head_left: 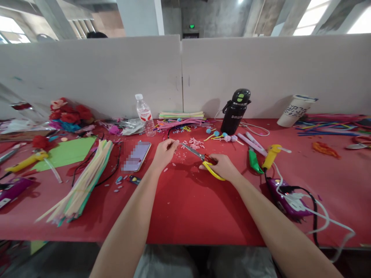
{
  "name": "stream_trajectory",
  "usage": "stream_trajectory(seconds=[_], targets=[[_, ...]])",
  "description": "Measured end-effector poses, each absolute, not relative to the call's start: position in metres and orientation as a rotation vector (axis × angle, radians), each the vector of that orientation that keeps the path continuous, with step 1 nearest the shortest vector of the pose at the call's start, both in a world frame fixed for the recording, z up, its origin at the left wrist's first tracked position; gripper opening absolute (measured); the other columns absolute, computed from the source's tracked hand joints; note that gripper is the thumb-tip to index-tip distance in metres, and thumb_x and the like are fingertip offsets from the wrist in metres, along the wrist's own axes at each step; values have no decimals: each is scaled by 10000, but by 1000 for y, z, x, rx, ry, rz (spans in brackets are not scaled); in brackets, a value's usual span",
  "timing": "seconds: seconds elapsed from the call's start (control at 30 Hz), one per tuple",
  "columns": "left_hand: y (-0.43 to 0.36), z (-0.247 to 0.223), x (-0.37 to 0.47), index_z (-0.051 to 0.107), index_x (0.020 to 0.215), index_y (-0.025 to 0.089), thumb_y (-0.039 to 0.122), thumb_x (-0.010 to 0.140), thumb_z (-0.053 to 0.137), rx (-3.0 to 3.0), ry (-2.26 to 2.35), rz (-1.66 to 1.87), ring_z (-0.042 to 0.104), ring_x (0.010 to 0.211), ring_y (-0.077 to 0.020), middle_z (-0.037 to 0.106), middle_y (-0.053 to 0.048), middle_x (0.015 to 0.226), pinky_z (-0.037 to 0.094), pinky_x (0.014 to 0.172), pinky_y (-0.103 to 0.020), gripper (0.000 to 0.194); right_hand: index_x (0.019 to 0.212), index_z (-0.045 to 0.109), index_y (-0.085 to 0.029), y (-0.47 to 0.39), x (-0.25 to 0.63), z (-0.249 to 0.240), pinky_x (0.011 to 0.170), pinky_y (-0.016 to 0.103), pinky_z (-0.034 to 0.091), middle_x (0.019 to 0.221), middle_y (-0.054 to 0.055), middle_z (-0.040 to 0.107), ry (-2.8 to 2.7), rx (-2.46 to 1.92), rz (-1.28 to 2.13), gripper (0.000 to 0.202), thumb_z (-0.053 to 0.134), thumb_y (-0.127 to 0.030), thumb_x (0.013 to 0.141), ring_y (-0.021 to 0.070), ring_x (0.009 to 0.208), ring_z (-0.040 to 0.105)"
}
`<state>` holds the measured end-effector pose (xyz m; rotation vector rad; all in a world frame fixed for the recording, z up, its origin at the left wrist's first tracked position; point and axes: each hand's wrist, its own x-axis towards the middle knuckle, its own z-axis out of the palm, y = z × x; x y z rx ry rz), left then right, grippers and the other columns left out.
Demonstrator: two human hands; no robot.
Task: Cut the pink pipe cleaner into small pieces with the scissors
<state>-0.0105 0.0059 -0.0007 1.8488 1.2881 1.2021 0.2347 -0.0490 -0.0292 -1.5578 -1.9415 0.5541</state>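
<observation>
My right hand (222,166) grips a pair of scissors (209,166) with red and yellow handles. The blades point up and left, toward my left hand (165,151). Its thumb and fingertips are pinched together close to the blade tips; whatever is between them is too small to make out. Just beyond the blades lies a heap of short pink fuzzy cut pieces (196,143). Smaller pink bits are scattered on the red tabletop (185,208) under the hands.
Left of my arm are a phone (136,156), a bundle of pale pipe cleaners (84,181) and a yellow glue gun (27,161). A water bottle (145,116) and a black flask (236,112) stand behind. Another glue gun (271,156) and tangled cables (298,200) lie right.
</observation>
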Motion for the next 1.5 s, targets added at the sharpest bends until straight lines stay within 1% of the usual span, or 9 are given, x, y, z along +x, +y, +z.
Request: stream_trajectory(seconds=[0.13,0.47,0.63,0.8,0.9,1.03,1.2,1.5], targets=[[7,-2,-11,611,763,151,516,831,486,1854,1298,1214,526,589,-115,564,-6,636,404,572,-223,392,582,429,-173,-49,235,-30,465,227,190,546,-47,348,-1947,-1548,546,554,619,-692,631,87,542,284],[6,-3,-12,602,748,159,500,841,475,1897,1318,1213,509,576,-113,554,-4,628,394,564,-222,376,573,479,-165,-48,234,-31,455,229,179,528,-44,369,-1954,-1537,515,543,627,-685,628,84,522,284],[6,-2,-13,605,757,161,494,844,468,1911,1319,1212,505,582,-116,552,-1,630,390,565,-221,371,550,423,-171,-48,233,-32,456,228,178,524,-51,321,-1951,-1547,509,543,628,-665,640,83,526,264],[8,-3,-14,609,753,156,490,841,469,1929,1341,1209,495,575,-119,553,-4,619,383,561,-223,373,602,412,-181,-49,232,-32,463,224,198,552,-53,340,-1917,-1565,514,526,621,-661,652,83,530,281],[9,-4,-14,603,747,157,477,840,474,1931,1340,1216,498,581,-118,559,-5,627,383,566,-223,357,599,410,-179,-50,232,-31,464,224,194,555,-51,336,-1909,-1568,526,526,624,-657,648,84,537,282],[8,-2,-13,591,735,160,467,835,484,1923,1330,1213,501,583,-119,562,-6,633,387,568,-225,340,593,442,-171,-50,233,-31,461,224,198,557,-43,353,-1923,-1559,553,527,627,-664,634,88,543,292],[6,-1,-13,584,724,159,461,835,484,1927,1332,1205,497,591,-119,561,-7,638,384,573,-224,337,583,460,-165,-50,233,-29,458,225,185,551,-44,335,-1920,-1565,535,537,620,-676,633,85,539,278],[7,-2,-13,587,732,157,434,837,490,1947,1330,1198,489,593,-115,554,-1,638,376,582,-226,312,594,498,-165,-50,233,-31,461,228,189,539,-44,378,-1929,-1558,541,534,624,-684,624,88,534,295]])
